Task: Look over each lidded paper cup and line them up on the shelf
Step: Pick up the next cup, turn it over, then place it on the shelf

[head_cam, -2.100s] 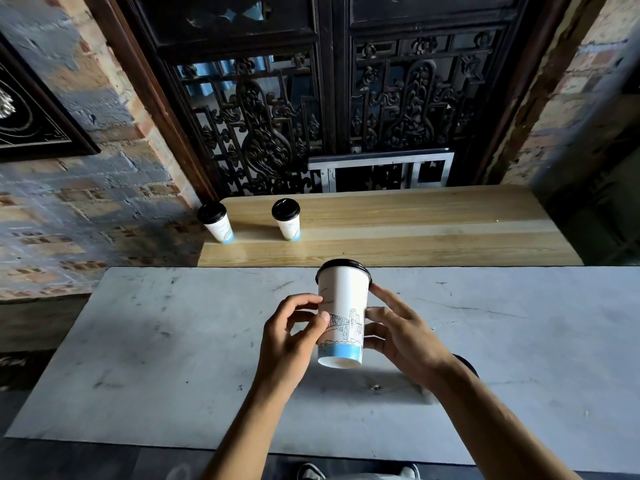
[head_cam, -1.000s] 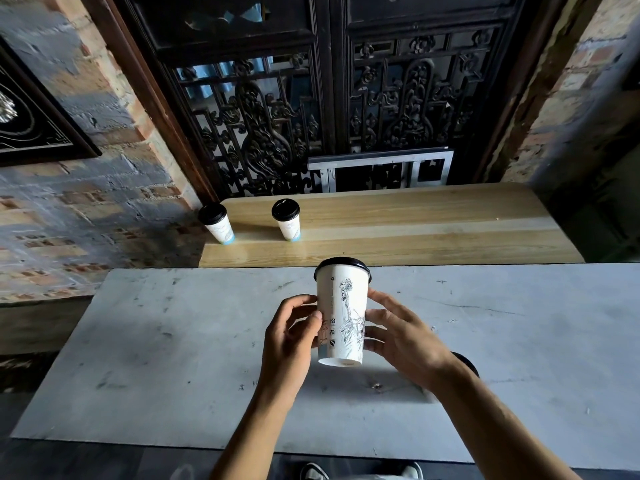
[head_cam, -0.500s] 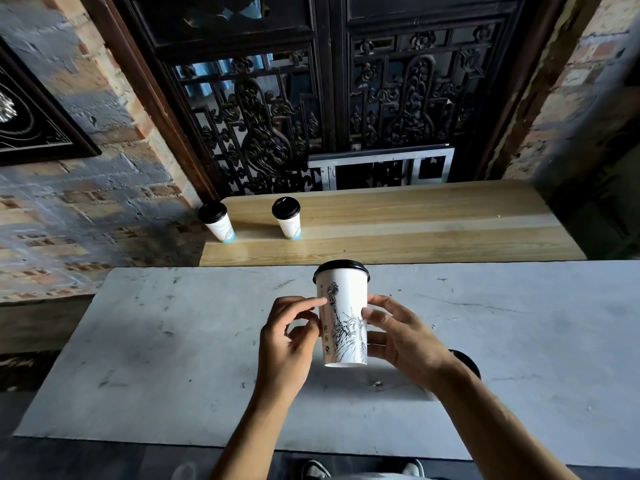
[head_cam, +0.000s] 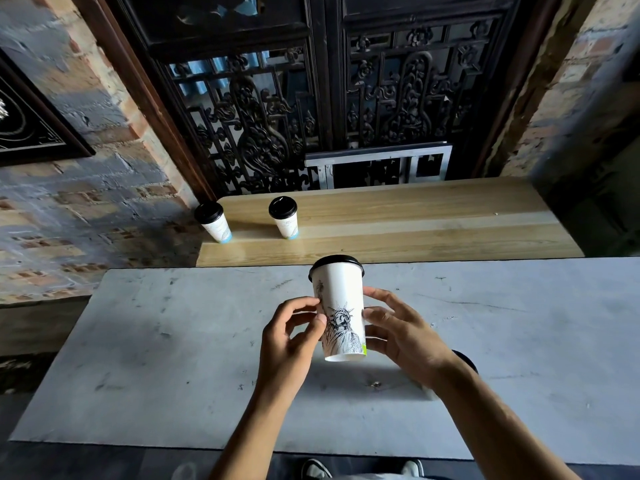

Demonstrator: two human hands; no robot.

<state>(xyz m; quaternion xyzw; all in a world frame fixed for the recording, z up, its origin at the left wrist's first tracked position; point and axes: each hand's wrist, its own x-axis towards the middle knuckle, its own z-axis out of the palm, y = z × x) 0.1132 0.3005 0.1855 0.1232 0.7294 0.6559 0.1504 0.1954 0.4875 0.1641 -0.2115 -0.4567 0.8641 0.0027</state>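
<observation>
I hold a white paper cup (head_cam: 341, 306) with a black lid upright above the grey table (head_cam: 173, 358). A Statue of Liberty drawing faces me. My left hand (head_cam: 287, 341) touches its left side with thumb and fingertips, and my right hand (head_cam: 398, 336) grips its right side. Two more black-lidded cups (head_cam: 213, 221) (head_cam: 284, 221) stand side by side at the left end of the wooden shelf (head_cam: 415, 230). A further black lid (head_cam: 467, 360) peeks out behind my right wrist, its cup hidden.
A dark carved wooden screen (head_cam: 311, 98) rises behind the shelf, with a metal frame (head_cam: 381, 164) leaning at its foot. Brick walls flank both sides. A framed picture (head_cam: 27, 123) hangs on the left wall. My shoes show under the table's near edge.
The cup has turned in my fingers: the bridge drawing and blue band gave way to the Statue of Liberty drawing. It stays above the same spot on the table.
</observation>
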